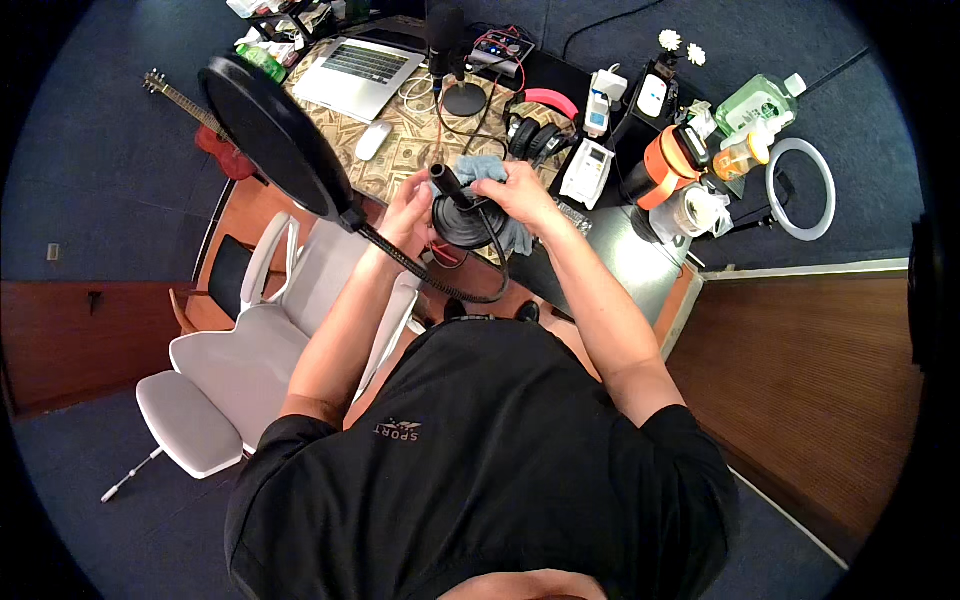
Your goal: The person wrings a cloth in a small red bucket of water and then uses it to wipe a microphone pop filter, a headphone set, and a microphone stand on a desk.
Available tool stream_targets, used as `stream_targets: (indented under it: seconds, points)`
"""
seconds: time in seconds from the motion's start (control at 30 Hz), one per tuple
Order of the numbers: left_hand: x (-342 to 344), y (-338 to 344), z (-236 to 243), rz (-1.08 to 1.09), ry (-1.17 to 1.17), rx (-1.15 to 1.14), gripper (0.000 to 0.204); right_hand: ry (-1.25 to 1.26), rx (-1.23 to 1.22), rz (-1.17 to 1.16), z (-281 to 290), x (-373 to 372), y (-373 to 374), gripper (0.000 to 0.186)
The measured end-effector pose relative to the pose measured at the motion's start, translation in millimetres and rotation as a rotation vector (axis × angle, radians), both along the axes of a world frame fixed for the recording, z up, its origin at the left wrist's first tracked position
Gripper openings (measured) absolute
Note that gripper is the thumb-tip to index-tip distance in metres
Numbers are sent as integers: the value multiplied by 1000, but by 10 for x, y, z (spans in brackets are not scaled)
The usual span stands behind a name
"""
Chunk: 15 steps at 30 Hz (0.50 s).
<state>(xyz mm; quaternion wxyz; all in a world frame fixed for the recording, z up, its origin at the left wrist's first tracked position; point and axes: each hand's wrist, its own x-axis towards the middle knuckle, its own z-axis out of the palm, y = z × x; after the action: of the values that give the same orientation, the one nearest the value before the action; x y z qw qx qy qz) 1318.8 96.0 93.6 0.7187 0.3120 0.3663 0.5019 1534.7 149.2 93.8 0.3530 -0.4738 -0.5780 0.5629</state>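
Near the desk's front edge, my left hand (408, 215) grips the left side of a round black stand base (462, 225) with a short upright black tube (445, 183). My right hand (518, 196) holds a light blue cloth (480, 167) against the base and tube from the right, its fingers curled. A black gooseneck (420, 277) loops below the base and runs up to a large round pop filter (275, 135) at the upper left. Part of the cloth hangs behind the base at the right; the left fingertips are partly hidden.
A patterned desk (393, 150) holds a laptop (356, 77), mouse (373, 141), microphone (444, 45), headphones (533, 135), orange-black bottle (668, 160) and small devices. A ring light (823, 185) stands right, a white chair (215, 385) at lower left, and a red guitar (222, 150) behind.
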Motion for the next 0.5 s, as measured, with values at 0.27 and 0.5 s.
stream_targets:
  seconds: [0.27, 0.5]
  points:
    - [148, -28, -26, 389, 776, 796, 67, 133, -190, -65, -45, -139, -65, 23]
    - [259, -115, 222, 233, 202, 110, 47, 358, -145, -18, 57, -294, -134, 25]
